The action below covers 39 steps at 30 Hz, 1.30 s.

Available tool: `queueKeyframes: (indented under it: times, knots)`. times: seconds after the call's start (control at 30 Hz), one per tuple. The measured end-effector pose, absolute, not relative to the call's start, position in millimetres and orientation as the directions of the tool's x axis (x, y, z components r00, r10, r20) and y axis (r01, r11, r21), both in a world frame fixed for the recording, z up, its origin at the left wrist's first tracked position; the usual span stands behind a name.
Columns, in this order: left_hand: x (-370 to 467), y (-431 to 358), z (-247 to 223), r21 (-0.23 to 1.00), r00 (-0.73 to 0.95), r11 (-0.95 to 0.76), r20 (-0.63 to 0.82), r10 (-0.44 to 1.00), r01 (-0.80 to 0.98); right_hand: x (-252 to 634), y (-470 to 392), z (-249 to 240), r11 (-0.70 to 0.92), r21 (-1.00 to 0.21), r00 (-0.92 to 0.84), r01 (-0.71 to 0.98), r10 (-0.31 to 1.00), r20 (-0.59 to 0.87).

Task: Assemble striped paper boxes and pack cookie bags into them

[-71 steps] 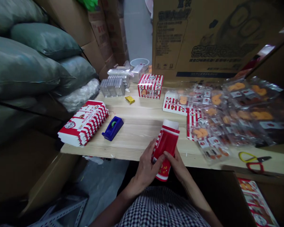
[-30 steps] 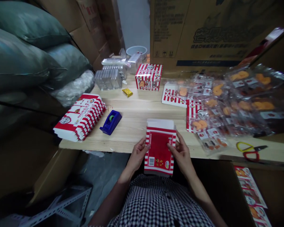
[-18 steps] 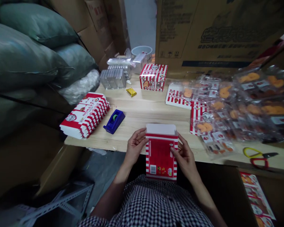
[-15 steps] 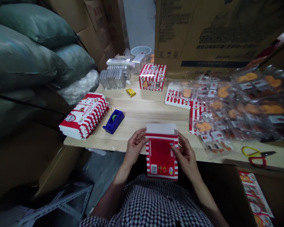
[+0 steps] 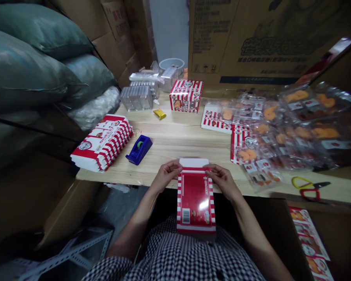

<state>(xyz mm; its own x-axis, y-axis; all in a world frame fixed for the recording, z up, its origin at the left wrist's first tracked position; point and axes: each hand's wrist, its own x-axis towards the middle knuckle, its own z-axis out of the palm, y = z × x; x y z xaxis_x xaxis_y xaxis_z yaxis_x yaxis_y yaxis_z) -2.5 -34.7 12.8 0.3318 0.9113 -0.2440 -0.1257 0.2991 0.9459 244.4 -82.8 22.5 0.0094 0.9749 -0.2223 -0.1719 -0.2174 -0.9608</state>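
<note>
Between my two hands is a red-and-white striped carton [image 5: 194, 195], its printed panel facing up and a white end flap pointing away from me. My left hand [image 5: 167, 175] pinches its far left corner, thumb on top. At the far right corner my right hand [image 5: 222, 180] grips the carton the same way. The carton's near end reaches my checked shirt. Left of the hands, on the table, stands a blue tape dispenser [image 5: 139, 150]. Beside it lies a stack of flattened striped cartons [image 5: 102, 142].
A closed striped box [image 5: 186, 96], a yellow packet [image 5: 159, 114] and clear plastic trays [image 5: 137, 98] are farther back on the table [image 5: 175, 136]. Bagged toy-like pieces [image 5: 269, 136] pile up at right, with scissors [image 5: 310, 187] near the front edge. Sacks [image 5: 29, 74] rise at left.
The carton has tilted flatter, its far end now lower. My right hand has slid to its far corner, and the end flap looks lower and shorter. The view has shifted slightly.
</note>
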Motion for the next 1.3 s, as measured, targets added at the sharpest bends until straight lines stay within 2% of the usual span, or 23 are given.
queueKeyframes:
  times: [0.13,0.33,0.47,0.57,0.67,0.8,0.97,1.17,1.3]
  knots:
    - [-6,-43,-2,0.955,0.307,0.276,-0.231,0.923,-0.113,242,-87,6,-0.305,-0.934,-0.074,-0.188,0.952,-0.297]
    - [-10,-40,-18,0.953,0.244,0.285,-0.253,0.936,-0.107,228,-85,-9,-0.248,-0.957,0.046,-0.149,0.965,-0.257]
    - [-8,-36,-23,0.918,0.238,0.324,-0.270,0.933,-0.229,223,-81,-20,-0.240,-0.950,0.131,-0.202,0.954,-0.268]
    - [-9,-36,-21,0.889,0.294,0.388,-0.314,0.903,-0.242,224,-83,-18,-0.235,-0.927,0.154,-0.293,0.945,-0.288]
    - [-12,-38,-17,0.868,0.350,0.451,-0.364,0.863,-0.210,227,-85,-10,-0.276,-0.883,0.075,-0.381,0.942,-0.326]
    - [-11,-42,-15,0.889,0.334,0.396,-0.310,0.890,-0.230,231,-84,-6,-0.381,-0.844,-0.071,-0.376,0.921,-0.384]
    - [-10,-50,-16,0.883,0.400,0.407,-0.294,0.868,-0.233,231,-88,-15,-0.391,-0.851,-0.052,-0.351,0.915,-0.399]
    - [-14,-52,-16,0.922,0.455,0.370,-0.285,0.844,-0.110,234,-96,-12,-0.397,-0.863,-0.066,-0.313,0.916,-0.397]
    - [-10,-46,-14,0.929,0.511,0.358,-0.264,0.818,-0.093,244,-95,-15,-0.398,-0.875,-0.084,-0.276,0.917,-0.390]
